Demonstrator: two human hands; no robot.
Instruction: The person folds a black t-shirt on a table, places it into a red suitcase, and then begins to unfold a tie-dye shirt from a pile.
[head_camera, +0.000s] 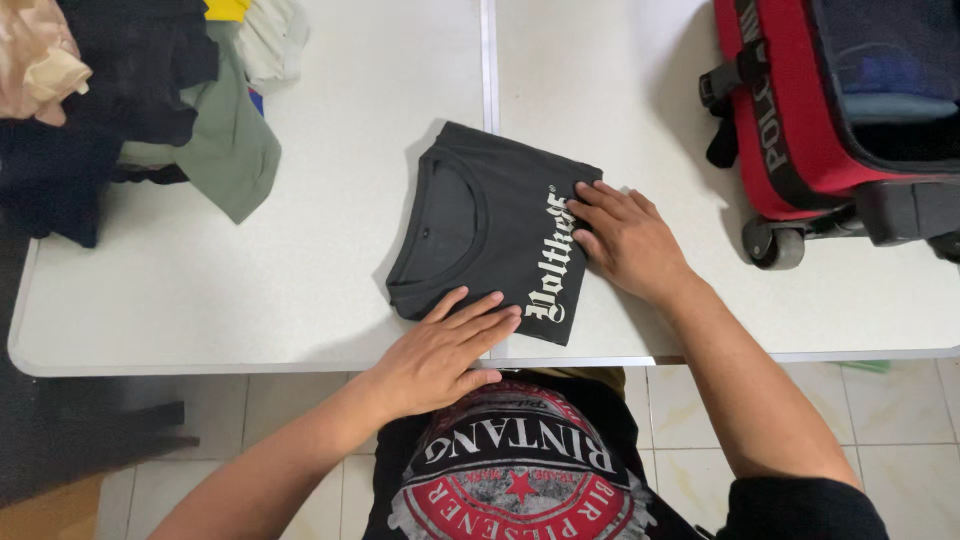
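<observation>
A folded black t-shirt (480, 215) with white lettering lies near the middle of the white table (330, 260). My left hand (440, 355) rests flat, fingers together, on the shirt's near edge. My right hand (622, 240) lies flat on the shirt's right edge, fingers spread and touching the fabric. Neither hand grips anything.
A heap of unfolded clothes (130, 110), dark, green, white and beige, sits at the table's far left. An open red and black wheeled suitcase (830, 110) lies on the table at the far right. Tiled floor (900, 440) shows below the table's front edge.
</observation>
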